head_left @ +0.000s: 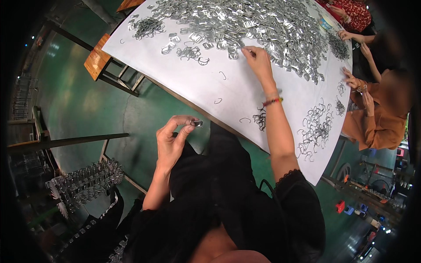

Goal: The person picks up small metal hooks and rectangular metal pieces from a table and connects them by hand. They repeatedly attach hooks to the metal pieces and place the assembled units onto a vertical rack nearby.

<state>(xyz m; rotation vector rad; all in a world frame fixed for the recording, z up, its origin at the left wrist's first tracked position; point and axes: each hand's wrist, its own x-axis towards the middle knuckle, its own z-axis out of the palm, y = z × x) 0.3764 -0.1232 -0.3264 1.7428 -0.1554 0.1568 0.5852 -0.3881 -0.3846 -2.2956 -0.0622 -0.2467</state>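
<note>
My left hand (170, 142) is raised in front of the table's near edge. Its thumb and fingers pinch a small shiny metal buckle (198, 124). Stretched over the white table (188, 83), my right hand (261, 63) has its fingertips closed together at the near border of a large heap of silvery metal buckles (245, 24). Whatever those fingertips hold is hidden. One loose buckle (233, 53) lies just left of them. Bent wire hooks (187, 53) form a small cluster farther left, and another cluster of hooks (259, 120) sits beside my right forearm. A few single hooks lie between.
More wire hooks (315, 127) spread over the table's right part. At the right edge, a person in an orange-brown top (379, 114) and others work with their hands. A wooden stool (96, 59) stands left; a rack of metal parts (85, 182) is lower left.
</note>
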